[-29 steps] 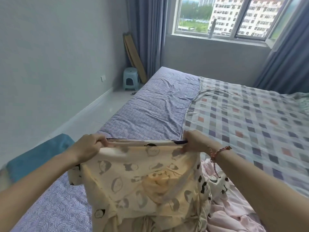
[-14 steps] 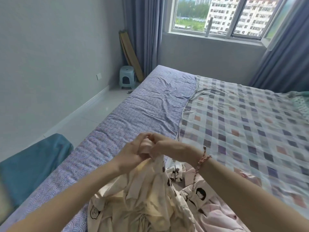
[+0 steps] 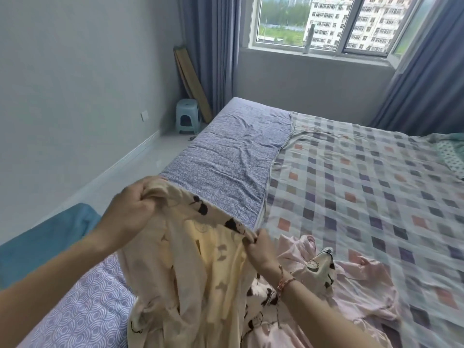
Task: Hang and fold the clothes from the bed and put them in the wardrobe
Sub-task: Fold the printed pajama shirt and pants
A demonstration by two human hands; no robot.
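The fingers (image 3: pixel 145 197) of the left hand (image 3: pixel 130 212) are curled round a bunched edge of the thin cream cotton garment printed with black cartoon faces (image 3: pixel 208 275). The fingers (image 3: pixel 254 241) of the right hand (image 3: pixel 262 252) pinch the same edge further along, lower down. The edge runs taut and slanted between the two grips. The rest of the garment hangs in loose folds, and its lower part lies on the bed with the blue wave-patterned sheet (image 3: pixel 226 159).

Probable faults from this state:

1. Slip. The right pinch takes little cloth, so a sharp shake could pull the edge free.
2. Uneven fold. The grips sit at different heights, and it cannot be told which edge is held. Folding from here would likely give a skewed result.
3. Drag. The hanging part touches the crumpled pale pink garment (image 3: pixel 351 282) and a second printed cream piece (image 3: pixel 319 268). Lifting may carry either one along.
4. Snag. The red cord bracelet (image 3: pixel 285 283) on the right wrist lies against the cloth and may catch it.

The print looks faint on the near face, so the garment is possibly inside out.
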